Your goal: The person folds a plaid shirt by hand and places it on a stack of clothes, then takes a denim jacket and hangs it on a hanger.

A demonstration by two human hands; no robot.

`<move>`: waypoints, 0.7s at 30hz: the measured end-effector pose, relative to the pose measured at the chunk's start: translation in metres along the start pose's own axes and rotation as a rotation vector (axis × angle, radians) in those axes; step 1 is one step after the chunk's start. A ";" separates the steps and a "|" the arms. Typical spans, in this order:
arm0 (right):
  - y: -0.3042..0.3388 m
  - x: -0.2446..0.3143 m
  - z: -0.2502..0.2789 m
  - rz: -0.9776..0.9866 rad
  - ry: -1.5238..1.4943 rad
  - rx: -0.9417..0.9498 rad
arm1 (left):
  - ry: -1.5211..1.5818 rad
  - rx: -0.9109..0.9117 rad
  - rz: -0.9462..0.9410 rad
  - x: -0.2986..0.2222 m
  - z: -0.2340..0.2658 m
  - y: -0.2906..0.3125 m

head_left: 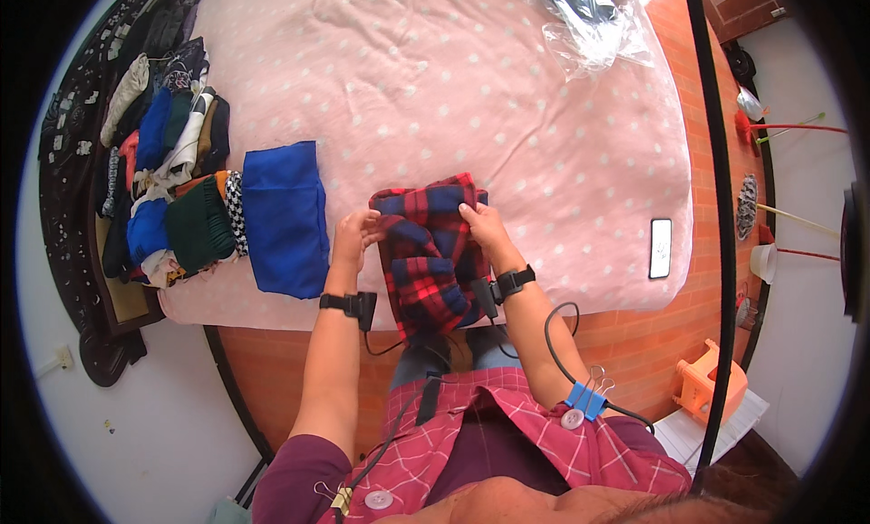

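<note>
Red-and-navy plaid fabric garment [421, 239] lies at the near edge of a pink, white-dotted bedspread [562, 162].
Right hand [490, 230] pinches its right side, thumb on top; left hand [351, 238] curls at its left side, pinch unclear; even outward tension should smooth the bunched middle.

A pink apron [426, 456] with white checks and large buttons [379, 499], purple sleeves [304, 477], black wrist straps [339, 303], black cables [549, 338], a blue clip [584, 400].

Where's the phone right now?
In the head view, the phone lies at the right, on the pink bedspread near its lower right corner, well to the right of the person's right hand.
</note>
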State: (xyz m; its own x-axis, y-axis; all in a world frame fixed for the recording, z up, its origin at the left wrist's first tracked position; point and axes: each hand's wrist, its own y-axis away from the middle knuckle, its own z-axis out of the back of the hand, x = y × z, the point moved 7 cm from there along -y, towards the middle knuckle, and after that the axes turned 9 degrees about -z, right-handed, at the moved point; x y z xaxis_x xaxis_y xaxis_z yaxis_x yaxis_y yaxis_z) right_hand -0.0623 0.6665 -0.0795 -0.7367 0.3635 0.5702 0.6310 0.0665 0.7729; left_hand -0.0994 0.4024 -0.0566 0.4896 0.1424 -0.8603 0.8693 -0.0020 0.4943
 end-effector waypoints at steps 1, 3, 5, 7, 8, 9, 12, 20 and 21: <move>-0.003 0.000 -0.002 0.037 -0.021 0.035 | -0.039 -0.051 0.057 0.003 0.001 -0.005; -0.006 -0.002 0.001 0.047 -0.053 0.004 | -0.265 -0.097 0.092 0.006 -0.002 -0.019; -0.004 -0.001 -0.003 0.045 -0.213 0.078 | -0.354 -0.165 0.068 0.010 -0.008 -0.032; 0.001 -0.002 -0.004 0.013 -0.329 0.111 | -0.232 -0.225 0.071 0.018 -0.008 -0.041; 0.004 -0.001 -0.003 0.005 -0.410 0.126 | -0.036 -0.275 0.052 0.023 -0.006 -0.042; 0.006 0.000 -0.003 -0.008 -0.492 0.177 | 0.182 -0.284 0.057 0.029 -0.004 -0.043; 0.009 0.005 0.007 0.019 -0.520 0.220 | 0.464 -0.261 0.052 0.045 -0.003 -0.039; 0.029 -0.005 0.038 0.080 -0.276 0.058 | 0.155 -0.146 -0.079 0.030 -0.019 -0.025; 0.037 -0.010 0.036 0.040 -0.181 0.034 | 0.082 -0.142 -0.097 0.021 -0.019 -0.021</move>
State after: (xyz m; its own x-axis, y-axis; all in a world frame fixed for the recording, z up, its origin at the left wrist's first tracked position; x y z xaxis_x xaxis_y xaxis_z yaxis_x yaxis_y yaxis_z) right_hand -0.0226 0.6986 -0.0668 -0.6573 0.5272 0.5385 0.6690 0.0791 0.7391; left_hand -0.1090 0.4246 -0.0823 0.3919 0.2152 -0.8945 0.8906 0.1549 0.4275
